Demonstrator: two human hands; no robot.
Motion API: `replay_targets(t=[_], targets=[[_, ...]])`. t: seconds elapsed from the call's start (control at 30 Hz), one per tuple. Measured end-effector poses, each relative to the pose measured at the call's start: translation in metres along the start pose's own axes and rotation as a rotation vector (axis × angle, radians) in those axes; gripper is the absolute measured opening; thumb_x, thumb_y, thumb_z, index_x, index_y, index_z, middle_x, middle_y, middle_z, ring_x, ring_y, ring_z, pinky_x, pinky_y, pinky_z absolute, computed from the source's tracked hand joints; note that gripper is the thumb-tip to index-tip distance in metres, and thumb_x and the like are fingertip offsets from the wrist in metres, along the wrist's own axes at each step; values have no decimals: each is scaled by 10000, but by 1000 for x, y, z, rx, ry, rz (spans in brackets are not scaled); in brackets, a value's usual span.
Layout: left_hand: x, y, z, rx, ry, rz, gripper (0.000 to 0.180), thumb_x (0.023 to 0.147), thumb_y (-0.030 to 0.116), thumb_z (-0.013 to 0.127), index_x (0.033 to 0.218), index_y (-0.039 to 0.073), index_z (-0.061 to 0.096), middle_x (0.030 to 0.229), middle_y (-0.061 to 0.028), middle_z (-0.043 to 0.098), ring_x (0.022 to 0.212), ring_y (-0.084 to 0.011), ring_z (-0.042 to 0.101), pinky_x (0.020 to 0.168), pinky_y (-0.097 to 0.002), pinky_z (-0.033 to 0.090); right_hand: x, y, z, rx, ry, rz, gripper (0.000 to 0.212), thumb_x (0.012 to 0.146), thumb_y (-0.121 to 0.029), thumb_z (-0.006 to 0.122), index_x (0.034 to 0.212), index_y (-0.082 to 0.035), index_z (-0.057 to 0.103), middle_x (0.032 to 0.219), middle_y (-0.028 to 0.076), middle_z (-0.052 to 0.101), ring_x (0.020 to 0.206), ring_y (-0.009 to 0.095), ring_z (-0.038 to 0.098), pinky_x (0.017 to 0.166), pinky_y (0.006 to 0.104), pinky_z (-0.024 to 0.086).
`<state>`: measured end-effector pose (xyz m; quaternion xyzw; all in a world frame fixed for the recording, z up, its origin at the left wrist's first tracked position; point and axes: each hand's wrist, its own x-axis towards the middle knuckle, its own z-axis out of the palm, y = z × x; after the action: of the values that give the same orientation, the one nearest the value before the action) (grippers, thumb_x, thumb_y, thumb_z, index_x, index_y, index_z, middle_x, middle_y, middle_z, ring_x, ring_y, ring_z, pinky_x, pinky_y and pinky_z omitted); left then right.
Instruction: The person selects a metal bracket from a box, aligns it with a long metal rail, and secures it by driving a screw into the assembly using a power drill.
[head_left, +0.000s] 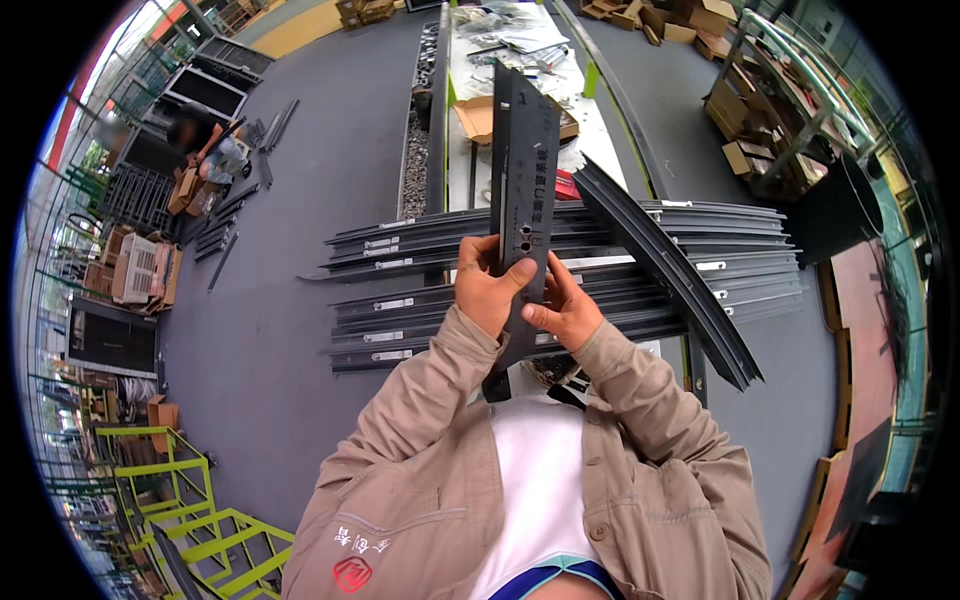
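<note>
Both my hands grip one long dark window-frame profile (527,170), which stands up lengthwise in front of my chest. My left hand (492,287) wraps round its left edge, thumb lying on the printed face. On the right edge, my right hand (566,306) holds the same profile with thumb and fingers, just below a few round holes in it. Beneath lie rows of dark metal profiles (400,303) set crosswise, with small silver pieces on them. Another dark profile (668,270) rests slantwise across these rows on the right.
Beyond the profiles runs a white-topped workbench (610,130) with an open cardboard box (475,118). A shelf cart (775,130) with cartons and a black bin (845,210) stand right. At left another person (215,155) sits among parts. A green frame (190,490) stands lower left.
</note>
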<state>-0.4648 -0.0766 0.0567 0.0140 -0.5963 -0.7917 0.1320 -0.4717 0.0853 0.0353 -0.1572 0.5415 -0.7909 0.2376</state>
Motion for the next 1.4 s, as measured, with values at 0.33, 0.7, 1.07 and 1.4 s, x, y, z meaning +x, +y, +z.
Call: replay_targets(t=[0.33,0.7,1.07,1.4], targets=[[-14,-8,5,106,120,132,604,846,182,852,1240,-11,437,1191,-136,606,1051,-168,620,907,-315,542,0,-5,8,-26,26,48,926,929,-43,715,1641,-151,132,1472,90,490,1227,164,539,1041,311,455],[-28,-15,-3,461,-72,175,823,869,190,806,1484,-43,311,1354,-189,541,1211,-230,579,1044,-346,469,-5,1,-17,-30,14,46,832,930,-50,712,1617,-116,249,1422,48,538,1210,147,544,1027,296,453],[-22,5,-4,325,-89,153,448,1076,228,503,1453,-12,478,1338,-170,612,1175,-208,616,995,-287,480,-5,-4,-22,57,46,24,663,929,-104,731,1520,-49,435,1317,41,616,1183,144,560,1049,295,432],[-6,-7,-10,143,21,50,207,1010,86,627,1196,-2,658,1031,-84,707,936,-101,659,814,-240,541,-2,-23,-22,1,15,-14,833,898,-121,763,1587,-37,302,1412,75,566,1257,152,529,1085,295,396]])
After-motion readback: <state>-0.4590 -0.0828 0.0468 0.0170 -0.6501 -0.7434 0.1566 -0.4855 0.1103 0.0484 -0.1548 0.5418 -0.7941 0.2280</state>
